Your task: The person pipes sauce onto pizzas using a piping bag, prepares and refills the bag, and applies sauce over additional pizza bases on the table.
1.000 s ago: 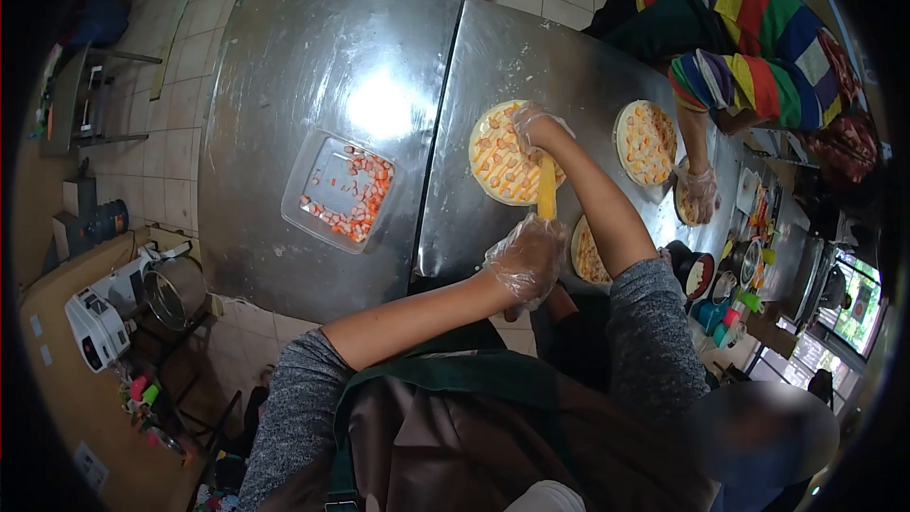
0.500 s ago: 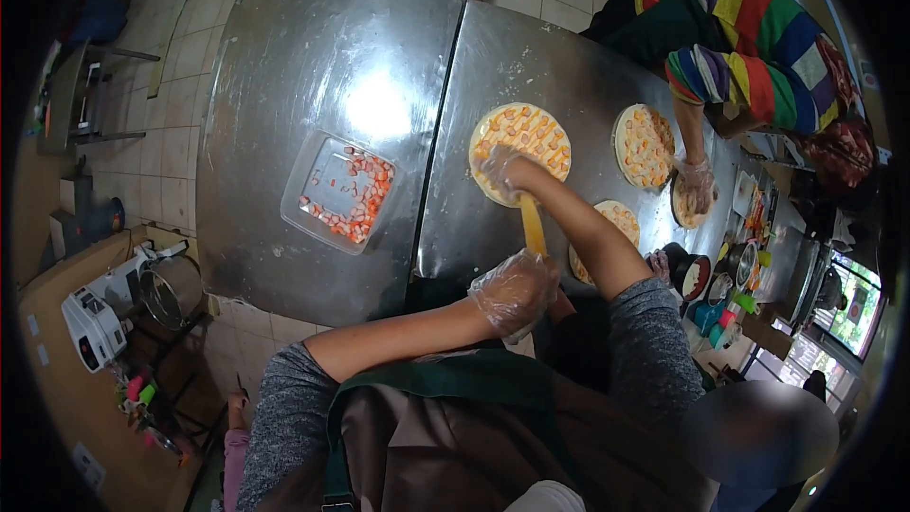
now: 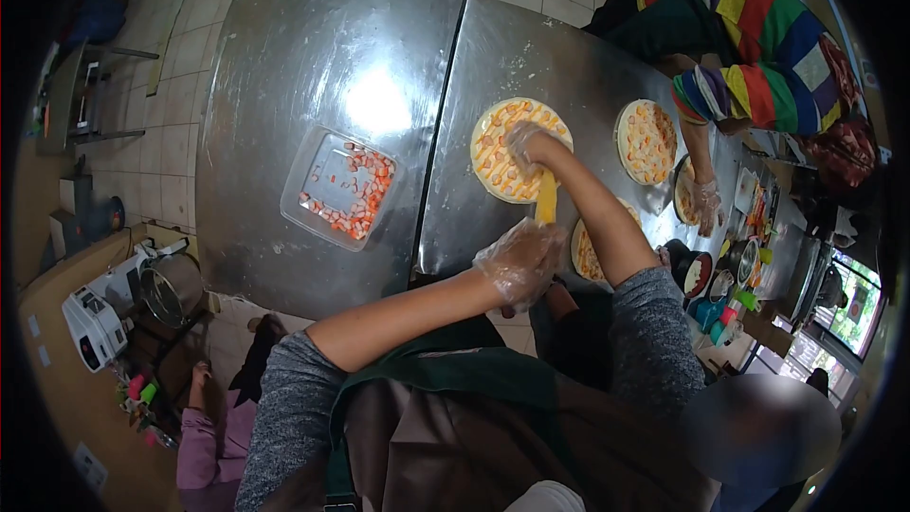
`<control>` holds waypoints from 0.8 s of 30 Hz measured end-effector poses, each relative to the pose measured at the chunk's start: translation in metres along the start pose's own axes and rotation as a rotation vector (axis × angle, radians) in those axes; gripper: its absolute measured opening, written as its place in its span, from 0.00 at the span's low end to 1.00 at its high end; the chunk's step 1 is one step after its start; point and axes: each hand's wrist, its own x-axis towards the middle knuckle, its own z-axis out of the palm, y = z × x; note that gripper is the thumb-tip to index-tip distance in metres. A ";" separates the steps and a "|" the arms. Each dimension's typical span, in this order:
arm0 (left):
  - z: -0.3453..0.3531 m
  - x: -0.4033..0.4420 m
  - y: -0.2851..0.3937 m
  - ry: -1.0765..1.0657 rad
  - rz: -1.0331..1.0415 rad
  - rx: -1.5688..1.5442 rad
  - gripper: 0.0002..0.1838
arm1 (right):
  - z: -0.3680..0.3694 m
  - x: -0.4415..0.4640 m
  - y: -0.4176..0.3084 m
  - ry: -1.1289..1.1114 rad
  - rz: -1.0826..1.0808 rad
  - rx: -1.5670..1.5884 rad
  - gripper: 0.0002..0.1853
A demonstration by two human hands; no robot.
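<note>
A long, narrow yellow piping bag (image 3: 546, 199) runs between my two gloved hands. My left hand (image 3: 523, 264) is closed around its near end, beside the table edge. My right hand (image 3: 527, 146) is curled over the right side of a round pizza (image 3: 500, 171), where the bag's upper end goes under the palm; its tip is hidden. Orange sauce lines and pink topping pieces cover that pizza. To the right are a second topped pizza (image 3: 646, 142) and a third (image 3: 590, 254), partly behind my right forearm.
A clear plastic tub (image 3: 296, 197) of chopped red-and-white pieces stands on the left metal table (image 3: 275, 66). A seam divides the two tables. At right, a co-worker's gloved hand (image 3: 707, 205) is beside another pizza (image 3: 684, 192). Someone in a pink sleeve (image 3: 204, 446) is at lower left.
My right hand has moved right across the pizza, the piping bag shifting with it. The co-worker's hand has slid off the top of their pizza. The pink-sleeved person shows more.
</note>
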 end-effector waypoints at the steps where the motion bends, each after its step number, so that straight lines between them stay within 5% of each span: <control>1: -0.004 -0.011 0.015 -0.055 -0.133 -0.251 0.18 | -0.013 -0.008 -0.018 -0.032 -0.146 -0.139 0.15; 2: -0.006 -0.018 0.025 -0.110 -0.267 -0.503 0.18 | 0.000 -0.004 -0.029 0.014 -0.110 -0.046 0.15; 5: -0.003 -0.027 0.015 -0.146 0.092 -0.065 0.19 | 0.039 0.003 -0.054 0.125 -0.001 0.212 0.14; 7: 0.000 -0.028 0.017 -0.144 0.093 -0.123 0.18 | 0.028 -0.011 -0.066 0.163 0.070 0.359 0.12; 9: 0.003 -0.024 0.015 -0.121 0.109 -0.129 0.17 | -0.013 -0.034 -0.060 0.144 0.051 0.352 0.14; 11: 0.011 -0.013 0.002 -0.079 0.139 -0.083 0.16 | 0.035 -0.024 -0.011 0.318 -0.038 0.069 0.18; 12: 0.014 -0.004 -0.001 -0.052 0.135 0.029 0.15 | -0.001 -0.041 -0.010 0.260 0.186 0.360 0.17; 14: 0.016 0.017 -0.007 0.003 0.124 0.252 0.14 | -0.001 -0.046 0.018 0.263 0.355 0.340 0.16; 16: 0.014 0.030 -0.013 0.070 0.298 0.369 0.13 | 0.026 -0.026 0.056 0.217 0.276 0.053 0.15; 18: 0.016 0.035 -0.017 0.158 0.413 0.409 0.12 | 0.018 -0.023 0.062 0.072 0.270 0.150 0.15; 21: 0.009 0.024 -0.014 0.080 0.246 0.357 0.15 | 0.016 -0.019 0.041 0.125 0.388 0.498 0.13; 24: 0.005 -0.001 0.000 -0.079 -0.097 0.044 0.18 | -0.014 -0.024 -0.006 -0.106 -0.025 -0.181 0.12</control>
